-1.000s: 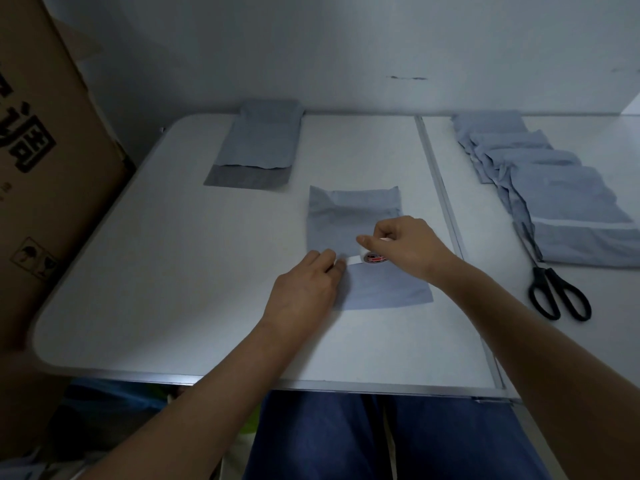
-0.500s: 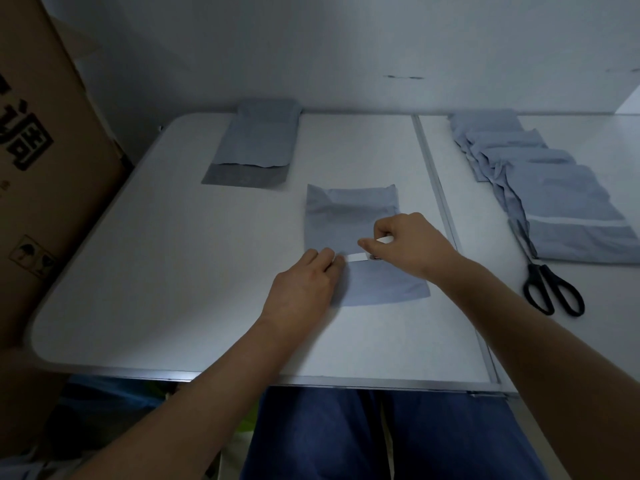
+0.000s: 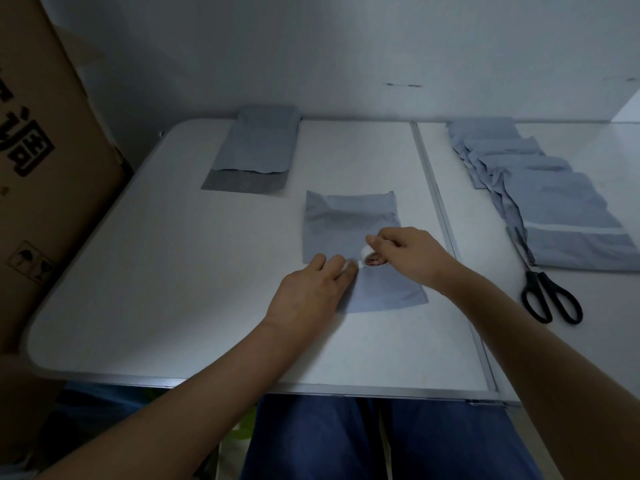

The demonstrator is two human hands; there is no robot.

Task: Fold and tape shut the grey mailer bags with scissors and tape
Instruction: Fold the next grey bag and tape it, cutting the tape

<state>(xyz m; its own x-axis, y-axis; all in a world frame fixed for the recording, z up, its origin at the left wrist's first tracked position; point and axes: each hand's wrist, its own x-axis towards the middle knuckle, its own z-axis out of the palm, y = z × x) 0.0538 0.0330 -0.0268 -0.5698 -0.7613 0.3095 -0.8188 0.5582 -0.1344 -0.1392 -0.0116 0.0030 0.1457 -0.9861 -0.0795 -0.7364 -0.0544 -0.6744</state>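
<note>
Taping of the folded mailer bag [image 3: 349,220] at the middle of the white bench [image 3: 173,271] is judged the step in hand. Flat fingers of the left hand [image 3: 311,292] are pressed on the tape end at the fold; a small tape roll [image 3: 370,258] is pinched in the right hand [image 3: 412,254]. The strip is best drawn taut across the fold and smoothed down before cutting. Black-handled scissors [image 3: 547,292] lie near the thin, crinkled grey bags [image 3: 554,209] stacked at right.
</note>
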